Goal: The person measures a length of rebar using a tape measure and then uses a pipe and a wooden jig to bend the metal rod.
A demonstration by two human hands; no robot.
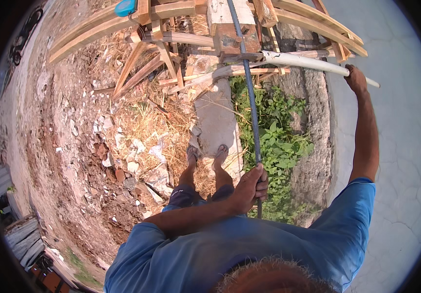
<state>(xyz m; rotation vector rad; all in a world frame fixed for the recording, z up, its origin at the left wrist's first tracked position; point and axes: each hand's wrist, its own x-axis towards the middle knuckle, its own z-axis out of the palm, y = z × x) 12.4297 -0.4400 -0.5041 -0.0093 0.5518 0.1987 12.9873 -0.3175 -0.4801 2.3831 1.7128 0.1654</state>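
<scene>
Head view looks down on a person in a blue shirt (186, 254) with both hands busy. The left hand (252, 189) is curled tight around a long dark rod (250, 97), and its thumb lies along the rod. A short bit of the rod pokes out below the fist. The rest goes up and away, past the green plants (276, 146), over the rusty metal (234, 38) on a thick wooden block (227, 12), and out at the top edge.

The right hand (355, 78) reaches far out to the side. It is wrapped around a white pipe (303, 60), close to the outer end, and the pipe's tip sticks out past the hand. The inner end of the pipe meets a dark metal piece (243, 57) beside the block, where the rod crosses.

Long wooden strips (166, 10) spread out on both sides of the block. A round blue thing (125, 8) sits on them at the left. Two feet (221, 155) in sandals stand by a gray slab (215, 117), with dry straw (142, 122) to the left.
</scene>
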